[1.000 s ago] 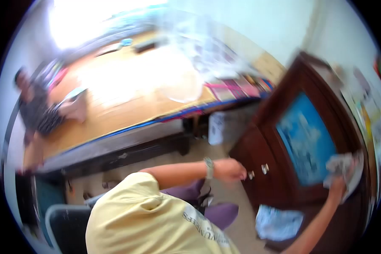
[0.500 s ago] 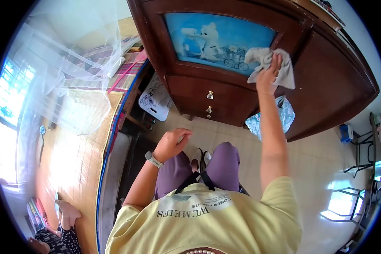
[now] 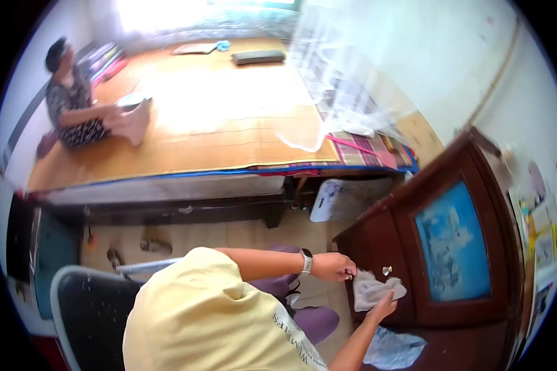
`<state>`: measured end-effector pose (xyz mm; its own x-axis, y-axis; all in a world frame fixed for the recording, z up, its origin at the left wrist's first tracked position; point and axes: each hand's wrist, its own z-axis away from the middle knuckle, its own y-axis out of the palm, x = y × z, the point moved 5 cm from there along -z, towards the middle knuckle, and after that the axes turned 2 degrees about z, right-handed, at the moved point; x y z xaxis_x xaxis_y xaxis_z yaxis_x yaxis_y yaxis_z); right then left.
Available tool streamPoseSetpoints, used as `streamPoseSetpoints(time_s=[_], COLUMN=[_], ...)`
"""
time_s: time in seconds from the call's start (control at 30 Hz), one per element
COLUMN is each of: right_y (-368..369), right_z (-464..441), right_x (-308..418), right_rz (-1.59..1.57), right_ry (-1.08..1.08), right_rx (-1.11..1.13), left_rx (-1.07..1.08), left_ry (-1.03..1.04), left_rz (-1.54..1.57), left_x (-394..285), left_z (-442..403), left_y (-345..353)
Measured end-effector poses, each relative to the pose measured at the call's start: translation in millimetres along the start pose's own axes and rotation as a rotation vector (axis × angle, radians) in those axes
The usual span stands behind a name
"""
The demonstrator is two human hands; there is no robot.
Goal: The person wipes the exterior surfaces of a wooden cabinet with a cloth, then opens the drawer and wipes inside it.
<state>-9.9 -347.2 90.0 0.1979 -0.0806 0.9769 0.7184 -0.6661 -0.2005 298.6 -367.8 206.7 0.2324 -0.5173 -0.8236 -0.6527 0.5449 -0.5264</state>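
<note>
My right hand [image 3: 385, 307] grips a crumpled pale cloth [image 3: 368, 292] against the drawer front of the dark brown wooden cabinet [image 3: 377, 241]. A clear faceted knob [image 3: 387, 270] shows just above the cloth. My left hand [image 3: 333, 267], with a light-banded watch at its wrist, is closed beside the cloth's upper left corner. Its fingertips are pinched together; whether they hold the cloth's edge or a lower knob I cannot make out. The cabinet's door has a blue picture panel [image 3: 453, 241] with a pale bear figure.
A blue-and-white patterned bag [image 3: 393, 347] hangs by the cabinet below my right hand. Across from me is a bed with a woven mat [image 3: 229, 139], where another person [image 3: 74, 102] sits. A white board [image 3: 343, 196] leans under the bed. A dark-backed chair [image 3: 93, 315] stands behind me.
The view has swung left toward the bed. My right hand and the cloth have gone from beside the picture panel down to the drawers. My left hand has come from my lap to the cabinet.
</note>
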Motion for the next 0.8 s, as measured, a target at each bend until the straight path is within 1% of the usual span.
streamPoseSetpoints(time_s=[0.07, 0.13, 0.17, 0.23, 0.27, 0.3, 0.33, 0.37, 0.4, 0.43, 0.47, 0.5, 0.53, 0.57, 0.6, 0.63, 0.67, 0.7, 0.73, 0.77, 0.8], right_y=[39, 67, 78, 95, 101, 106, 105, 103, 96, 83, 69, 48, 23, -8, -39, -73, -104, -128, -150, -171, -190], right_z=[39, 61, 64, 87, 94, 98, 94, 92, 88, 76, 60, 44, 27, 13, -5, -23, -34, -46, -53, -63, -79], right_x=[50, 87, 94, 132, 143, 153, 162, 167, 174, 187, 208, 235, 263, 288, 308, 329, 350, 370, 387, 399, 401], right_rz=[-0.044, -0.052, -0.040, -0.095, -0.116, -0.135, -0.134, -0.109, -0.085, 0.126, 0.218, 0.305, 0.439, 0.520, 0.554, 0.605, 0.678, 0.706, 0.843, 0.954, 1.004], right_ry=[0.009, 0.015, 0.015, -0.039, -0.098, -0.155, -0.152, -0.086, -0.013, -0.082, -0.328, -0.588, -0.629, -0.812, -0.853, -1.035, -1.136, -1.257, -1.366, -1.380, -1.291], right_rx=[0.196, 0.398, 0.494, 0.673, 0.732, 0.789, 0.779, 0.858, 0.918, 0.899, 0.774, 0.575, 0.430, 0.169, 0.020, -0.149, -0.336, -0.505, -0.652, -0.731, -0.702], left_rx=[0.000, -0.075, -0.079, -0.134, -0.236, -0.233, -0.265, -0.280, -0.323, -0.320, -0.369, -0.379, -0.385, -0.400, -0.395, -0.412, -0.444, -0.426, -0.406, -0.426, -0.416], left_ry=[-0.038, -0.136, -0.145, -0.187, -0.083, -0.082, -0.165, -0.247, -0.270, -0.386, -0.415, -0.474, -0.504, -0.490, -0.545, -0.449, -0.438, -0.380, -0.326, -0.289, -0.263], left_rz=[0.011, 0.178, 0.160, 0.326, 0.324, 0.324, 0.469, 0.615, 0.751, 0.889, 1.026, 1.186, 1.183, 1.204, 1.184, 1.200, 1.241, 1.224, 1.239, 1.264, 1.291], left_x=[5, 6, 9, 14, 7, 8, 13, 18, 30, 29, 45, 30, 29, 25, 27, 14, 25, 29, 19, 25, 13], left_z=[9, 10, 4, 0, 1, -1, -4, -8, -13, -10, -14, -12, -17, -22, -29, -39, -52, -65, -76, -89, -104], left_y=[1, 0, 8, 11, 8, 5, 1, 2, 6, 4, 10, 2, -4, -10, -15, -25, -26, -36, -46, -52, -59])
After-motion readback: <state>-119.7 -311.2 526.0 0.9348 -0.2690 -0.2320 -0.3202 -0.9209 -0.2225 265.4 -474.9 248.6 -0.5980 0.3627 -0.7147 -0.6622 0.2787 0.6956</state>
